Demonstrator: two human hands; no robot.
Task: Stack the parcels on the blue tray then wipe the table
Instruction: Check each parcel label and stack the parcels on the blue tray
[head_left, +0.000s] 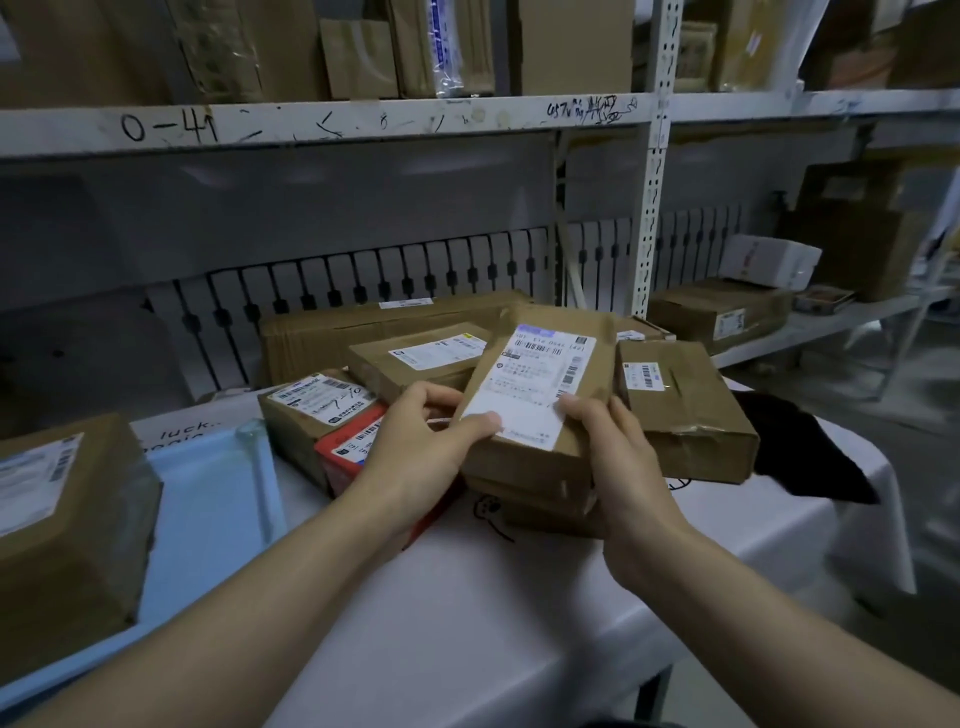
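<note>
Both hands pinch the flat brown cardboard parcel with the white label (540, 389) at its near end, left hand (421, 447) and right hand (618, 457), thumbs on top. Its long axis runs away from the person, tilted above the pile. The light blue plastic tray (208, 499) lies to the left on the table (467, 597), nearer the left hand's grip.

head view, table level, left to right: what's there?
Brown parcel on the blue tray → blue tray → red parcel → left hand → labelled parcel held in both hands → right hand → taped brown parcel → black cloth.
</note>
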